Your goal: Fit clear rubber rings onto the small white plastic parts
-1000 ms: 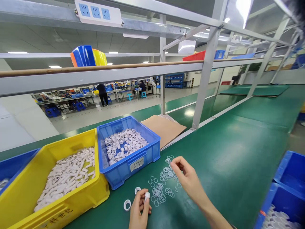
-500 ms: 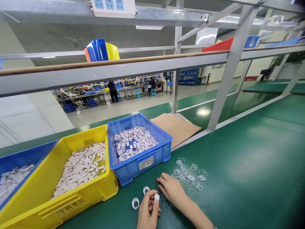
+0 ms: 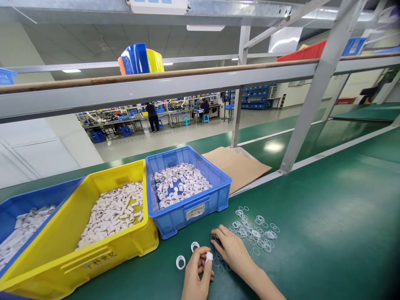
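- A small white plastic sleeve is pinched upright between the thumb and fingertips of the left hand, low in the view, just above the green belt.
- The right hand lies palm down on the belt with its fingers spread loosely over the near edge of the scattered clear rubber rings; whether a ring is already caught under a fingertip cannot be told.
- For a clean step, a single ring is best slid free of the pile with one fingertip, so that no second ring clings to it, and the sleeve is best kept steady with its open end turned toward the right hand.
- Two loose white collars lie on the belt just left of the left hand, clear of both hands.
- The blue bin of short white collars and the yellow bin of longer white tubes stand side by side behind the hands.
- The far end of the sleeve is covered by the thumb, and both forearms are cut off by the lower edge.
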{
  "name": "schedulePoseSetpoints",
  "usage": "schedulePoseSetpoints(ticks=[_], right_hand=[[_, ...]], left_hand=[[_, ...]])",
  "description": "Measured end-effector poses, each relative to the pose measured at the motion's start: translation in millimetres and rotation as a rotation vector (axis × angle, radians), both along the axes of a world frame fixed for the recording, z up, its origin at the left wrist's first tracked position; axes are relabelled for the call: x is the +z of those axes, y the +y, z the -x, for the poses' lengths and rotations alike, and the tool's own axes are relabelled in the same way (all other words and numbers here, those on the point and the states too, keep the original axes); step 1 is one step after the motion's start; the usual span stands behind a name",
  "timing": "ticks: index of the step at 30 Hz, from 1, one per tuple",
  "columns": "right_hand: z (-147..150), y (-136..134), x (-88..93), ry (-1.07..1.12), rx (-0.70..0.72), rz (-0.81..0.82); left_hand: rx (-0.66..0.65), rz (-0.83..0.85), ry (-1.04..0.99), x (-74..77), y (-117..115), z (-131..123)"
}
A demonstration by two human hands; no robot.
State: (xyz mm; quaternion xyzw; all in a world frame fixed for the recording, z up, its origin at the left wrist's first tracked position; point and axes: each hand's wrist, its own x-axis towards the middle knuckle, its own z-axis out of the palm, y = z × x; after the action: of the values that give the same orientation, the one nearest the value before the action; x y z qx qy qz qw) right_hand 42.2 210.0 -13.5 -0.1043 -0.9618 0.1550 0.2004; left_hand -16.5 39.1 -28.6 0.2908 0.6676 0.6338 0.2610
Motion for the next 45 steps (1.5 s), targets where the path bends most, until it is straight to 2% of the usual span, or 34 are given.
schedulePoseSetpoints(ticks=[5,13,18,26,36,45], right_hand=[[4,0,-3.6,0.047,0.007,-0.069],[1,0,-1.3,0.032,-0.013,0.024],[1,3,-2.2,0.061,-0.018,-0.038],[8,0,1.3,0.0,-0.047,-0.092],[10,2,-1.1,-0.019,-0.082,-0.098],[5,0,-0.3,-0.031,-0.114,-0.085]], left_hand=[[-0.006,-0.001,0.001,-0.3,0,0],[-0.019,0.036,-0.001,11.4,-2,-1],[-0.024,0.04,-0.023,14.8,-3,-2],[0.015,0.011,0.0,1.3,0,-2],[-0.028,0.039,0.017,8.4,-1,-2],[0.029,-0.002,0.012,-1.8,3,-2]])
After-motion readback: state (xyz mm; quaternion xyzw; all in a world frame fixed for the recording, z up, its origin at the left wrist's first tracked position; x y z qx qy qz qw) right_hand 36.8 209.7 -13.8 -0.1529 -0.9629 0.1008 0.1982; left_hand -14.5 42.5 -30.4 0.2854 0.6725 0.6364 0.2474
